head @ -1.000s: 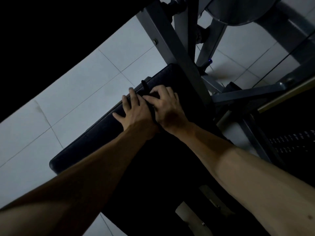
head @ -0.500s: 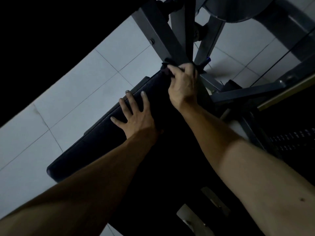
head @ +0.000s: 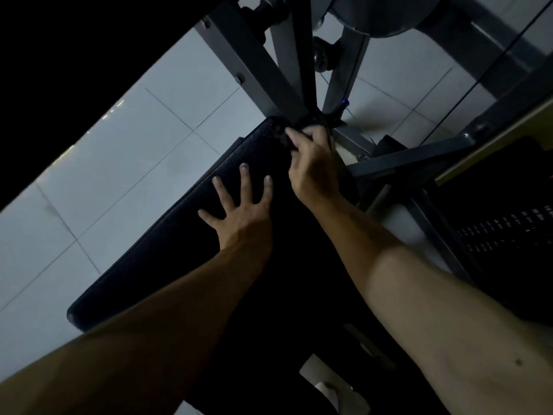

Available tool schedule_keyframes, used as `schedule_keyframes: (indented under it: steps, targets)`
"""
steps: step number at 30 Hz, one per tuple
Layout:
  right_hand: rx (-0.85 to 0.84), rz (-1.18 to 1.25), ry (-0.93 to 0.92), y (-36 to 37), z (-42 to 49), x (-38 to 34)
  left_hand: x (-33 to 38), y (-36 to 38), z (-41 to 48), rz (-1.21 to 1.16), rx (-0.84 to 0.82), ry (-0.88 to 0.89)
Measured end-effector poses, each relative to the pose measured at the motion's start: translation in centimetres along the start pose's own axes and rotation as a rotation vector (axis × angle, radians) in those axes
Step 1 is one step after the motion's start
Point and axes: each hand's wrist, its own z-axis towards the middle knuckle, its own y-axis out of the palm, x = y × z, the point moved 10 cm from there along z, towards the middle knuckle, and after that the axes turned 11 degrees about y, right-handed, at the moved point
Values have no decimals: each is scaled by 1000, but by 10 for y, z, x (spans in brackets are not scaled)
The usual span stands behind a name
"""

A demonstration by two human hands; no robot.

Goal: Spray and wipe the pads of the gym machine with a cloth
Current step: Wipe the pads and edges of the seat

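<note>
A long black padded bench pad [head: 167, 244] of the gym machine runs from lower left to upper middle. My left hand [head: 239, 211] lies flat on the pad with its fingers spread. My right hand [head: 314, 166] is at the pad's far end, fingers curled on a dark cloth [head: 287, 136] that it presses against the pad's top corner. The cloth is black and hard to make out against the pad. No spray bottle is in view.
Grey steel frame bars [head: 254, 58] of the machine cross right above the pad's far end. A weight disc [head: 380, 13] hangs at the top. Pale floor tiles [head: 128, 163] lie to the left. A perforated dark panel [head: 505, 232] sits at the right.
My right hand has moved with the cloth from the middle of the pad up to its far end. My left hand has spread flat and stayed on the pad.
</note>
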Motion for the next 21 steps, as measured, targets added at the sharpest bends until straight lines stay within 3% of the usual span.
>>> schedule_keyframes:
  steps: [6,10,15,18,21]
  targets:
    - [9,-58,206,-14,-65,87,1,-2,-2,36,24,3]
    - [69,-10,136,-1,-38,39,0,-1,0,25,-2,-2]
    - [-10,-23,30,7,-16,-2,-2,2,1,15,-16,-5]
    - [-25,-117,32,-8,-76,42,0,-1,-1,16,9,-2]
    - [2,-63,248,-32,-147,122,1,1,0,25,16,3]
